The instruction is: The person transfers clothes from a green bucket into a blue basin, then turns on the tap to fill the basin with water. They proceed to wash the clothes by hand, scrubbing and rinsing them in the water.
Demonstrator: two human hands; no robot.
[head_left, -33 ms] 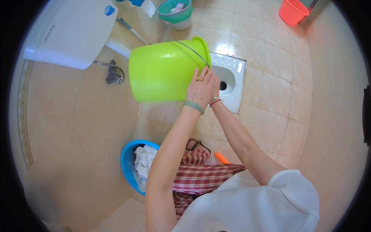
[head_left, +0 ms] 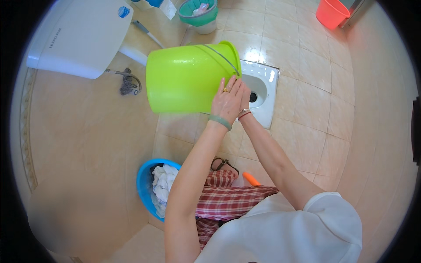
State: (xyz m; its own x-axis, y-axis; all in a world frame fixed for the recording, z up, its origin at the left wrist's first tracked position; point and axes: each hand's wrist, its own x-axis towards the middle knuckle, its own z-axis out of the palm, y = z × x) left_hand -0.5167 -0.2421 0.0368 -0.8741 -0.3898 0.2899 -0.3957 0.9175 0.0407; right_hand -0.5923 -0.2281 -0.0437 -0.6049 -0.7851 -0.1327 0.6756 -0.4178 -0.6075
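A lime-green bucket (head_left: 188, 81) lies tipped on its side, its mouth turned right beside the white squat toilet (head_left: 265, 109) and its wire handle lying across the rim end. My left hand (head_left: 226, 101), with a yellow ring and a green bangle at the wrist, holds the bucket's near side by the rim. Close against it, my right hand (head_left: 245, 95) grips the rim; its fingers are partly hidden. The bucket's inside is out of sight. A dark drain hole (head_left: 253, 97) shows in the toilet bowl.
A blue basin (head_left: 142, 188) with white cloth (head_left: 165, 182) stands at lower left. At the upper left is a white cistern (head_left: 83, 37); near it hangs a grey brush-like thing (head_left: 127, 83). A green-rimmed bin (head_left: 197, 19) and a red bucket (head_left: 331, 15) stand farther off.
The bucket has shifted very slightly, its rim end a touch to the right and its lower side a little higher. Both hands keep their places on it.
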